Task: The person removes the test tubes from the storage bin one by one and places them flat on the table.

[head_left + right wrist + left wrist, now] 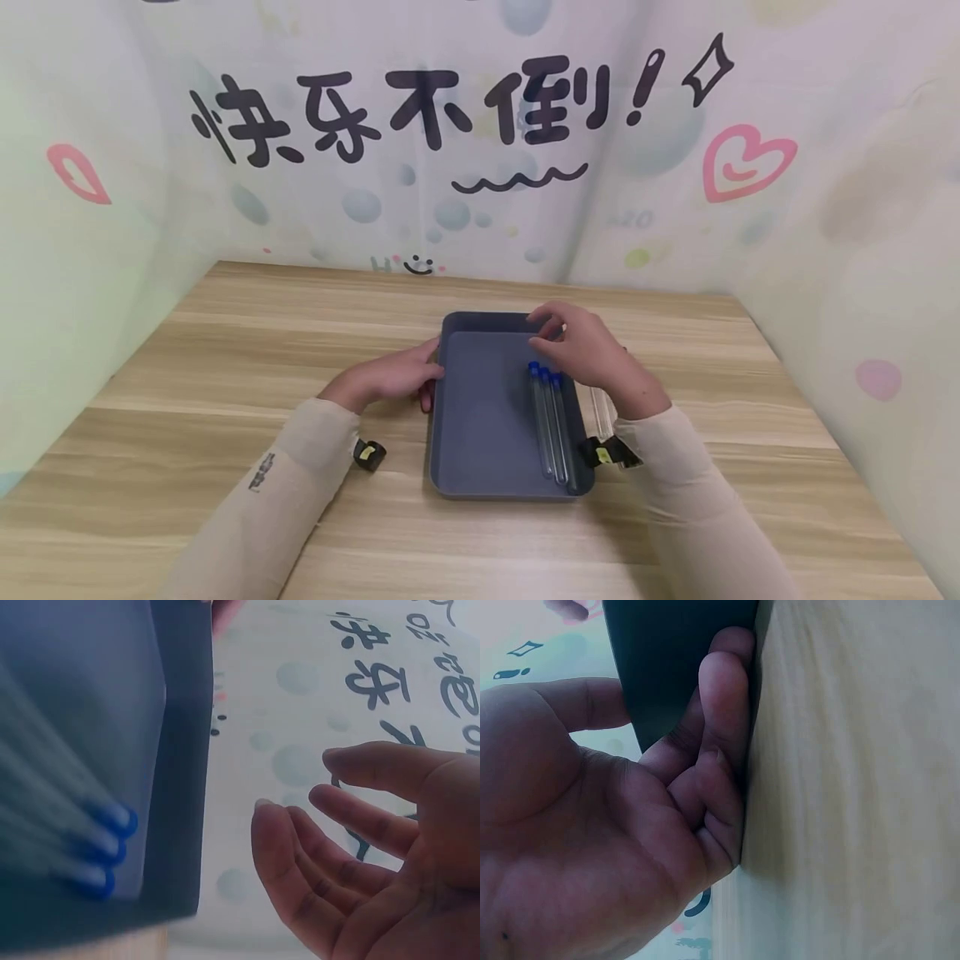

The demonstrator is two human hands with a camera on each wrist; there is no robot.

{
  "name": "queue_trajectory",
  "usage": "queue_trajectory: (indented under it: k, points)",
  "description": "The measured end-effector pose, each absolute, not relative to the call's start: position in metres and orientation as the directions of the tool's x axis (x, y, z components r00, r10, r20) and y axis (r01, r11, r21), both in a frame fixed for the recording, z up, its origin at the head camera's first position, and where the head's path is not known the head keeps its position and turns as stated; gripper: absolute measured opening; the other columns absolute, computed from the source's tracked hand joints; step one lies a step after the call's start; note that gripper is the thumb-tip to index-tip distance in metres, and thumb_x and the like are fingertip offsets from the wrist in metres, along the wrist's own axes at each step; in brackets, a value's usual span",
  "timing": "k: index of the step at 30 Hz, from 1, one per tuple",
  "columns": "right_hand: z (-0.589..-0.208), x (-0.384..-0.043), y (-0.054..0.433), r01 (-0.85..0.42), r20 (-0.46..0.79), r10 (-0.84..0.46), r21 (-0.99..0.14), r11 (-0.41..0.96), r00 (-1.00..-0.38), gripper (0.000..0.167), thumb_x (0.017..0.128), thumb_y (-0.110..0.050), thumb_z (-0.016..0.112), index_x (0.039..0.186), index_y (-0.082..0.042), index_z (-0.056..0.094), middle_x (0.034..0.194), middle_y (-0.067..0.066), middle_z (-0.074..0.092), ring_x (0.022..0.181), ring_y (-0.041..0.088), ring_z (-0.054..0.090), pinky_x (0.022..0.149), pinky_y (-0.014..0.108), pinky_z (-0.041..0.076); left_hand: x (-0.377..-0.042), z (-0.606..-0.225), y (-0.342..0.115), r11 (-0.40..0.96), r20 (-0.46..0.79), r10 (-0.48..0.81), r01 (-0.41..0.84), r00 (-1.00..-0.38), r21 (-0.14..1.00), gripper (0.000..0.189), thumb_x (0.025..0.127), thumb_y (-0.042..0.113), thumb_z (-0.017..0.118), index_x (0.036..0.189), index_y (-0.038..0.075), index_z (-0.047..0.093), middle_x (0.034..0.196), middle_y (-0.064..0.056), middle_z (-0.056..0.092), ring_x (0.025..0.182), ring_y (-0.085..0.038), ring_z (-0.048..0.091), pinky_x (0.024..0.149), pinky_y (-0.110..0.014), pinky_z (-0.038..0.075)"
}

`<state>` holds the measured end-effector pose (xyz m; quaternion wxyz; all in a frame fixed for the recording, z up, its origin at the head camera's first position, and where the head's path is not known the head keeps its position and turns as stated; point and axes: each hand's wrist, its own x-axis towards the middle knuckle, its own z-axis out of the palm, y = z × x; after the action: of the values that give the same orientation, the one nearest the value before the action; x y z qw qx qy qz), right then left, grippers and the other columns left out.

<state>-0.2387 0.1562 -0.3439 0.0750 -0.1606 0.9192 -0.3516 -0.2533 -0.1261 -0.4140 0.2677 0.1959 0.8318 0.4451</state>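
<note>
A dark grey tray lies on the table, and my left hand holds its left side. In the left wrist view the thumb of the left hand is at the tray wall's edge, with the other fingers bent against its outer face. Three clear test tubes with blue caps lie side by side along the tray's right side. Above the tray's far right corner is my right hand, its fingers loosely curved. Nothing shows between the fingers of the right hand.
Just right of the tray, partly hidden by my right wrist, lie clear glass tubes. Black wrist straps hang by both sleeves. A printed cloth stands behind the wooden table.
</note>
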Motion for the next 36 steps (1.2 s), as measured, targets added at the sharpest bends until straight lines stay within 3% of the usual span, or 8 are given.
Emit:
queue_trajectory:
  k: [12, 25, 30, 36]
  points:
    - [-0.357, -0.25, 0.136, -0.183, -0.115, -0.344, -0.669, 0.72, -0.932, 0.041, 0.1, -0.022, 0.058, 0.138, -0.007, 0.054, 0.126, 0.022, 0.064, 0.084, 0.033, 0.072, 0.073, 0.04, 0.058, -0.254, -0.415, -0.126, 0.51, -0.26, 0.572, 0.089, -0.778, 0.856, 0.067, 0.101, 0.011, 0.036, 0.161, 0.019, 0.007, 0.078, -0.012, 0.06, 0.066, -0.027, 0.064, 0.067, -0.033, 0.05]
    - [-0.372, -0.256, 0.132, -0.165, -0.15, -0.32, -0.615, 0.771, -0.935, 0.042, 0.102, -0.024, 0.055, 0.139, -0.004, 0.053, 0.127, 0.023, 0.065, 0.071, 0.028, 0.07, 0.06, 0.033, 0.056, -0.253, -0.415, -0.127, 0.514, -0.255, 0.571, 0.097, -0.78, 0.852, 0.067, 0.101, 0.011, 0.037, 0.161, 0.018, 0.008, 0.08, -0.013, 0.06, 0.066, -0.028, 0.064, 0.068, -0.034, 0.052]
    - [-0.377, -0.257, 0.129, -0.153, -0.151, -0.318, -0.637, 0.755, -0.936, 0.041, 0.102, -0.023, 0.055, 0.139, -0.004, 0.054, 0.124, 0.022, 0.066, 0.076, 0.03, 0.071, 0.06, 0.035, 0.058, -0.253, -0.416, -0.127, 0.51, -0.253, 0.574, 0.097, -0.779, 0.855, 0.067, 0.101, 0.011, 0.037, 0.161, 0.018, 0.008, 0.078, -0.013, 0.06, 0.066, -0.027, 0.064, 0.067, -0.034, 0.051]
    - [-0.384, -0.257, 0.128, -0.108, -0.171, -0.313, -0.7, 0.706, -0.934, 0.04, 0.102, -0.022, 0.053, 0.139, -0.005, 0.053, 0.128, 0.023, 0.063, 0.094, 0.031, 0.071, 0.062, 0.037, 0.06, -0.255, -0.417, -0.128, 0.5, -0.251, 0.579, 0.095, -0.776, 0.861, 0.068, 0.101, 0.01, 0.037, 0.161, 0.018, 0.008, 0.08, -0.013, 0.06, 0.065, -0.028, 0.064, 0.066, -0.034, 0.052]
